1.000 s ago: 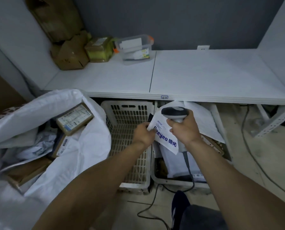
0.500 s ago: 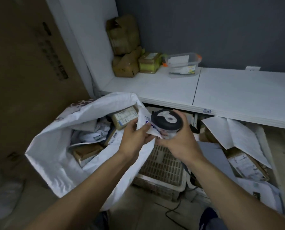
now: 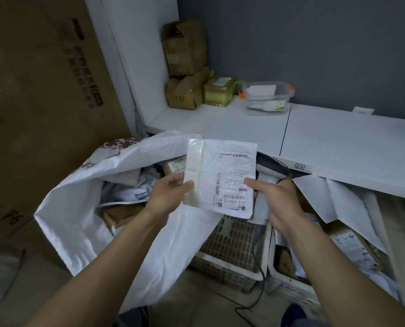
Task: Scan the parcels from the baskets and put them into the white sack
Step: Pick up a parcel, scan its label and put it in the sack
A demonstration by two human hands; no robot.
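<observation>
Dim storeroom corner with a white bench
A dark grey wall [image 3: 314, 43] stood behind the white bench [image 3: 338, 142], whose top was split by a seam into two panels; a white side panel [image 3: 144, 67] closed its left end. Brown cardboard boxes [image 3: 185, 50] were stacked in that corner, near a clear plastic container [image 3: 267, 97]. A large cardboard sheet [image 3: 43, 102] stood at the left. The floor [image 3: 196, 303] was dull beige, the light flat and low

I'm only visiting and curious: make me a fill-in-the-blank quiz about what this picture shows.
1. The left hand holds the labelled parcel above the open ____ sack.
2. The right hand grips a barcode scanner while its thumb touches the ____.
3. The clear container on the shelf has ____ clips.
Missing words: white; parcel; orange.
</observation>
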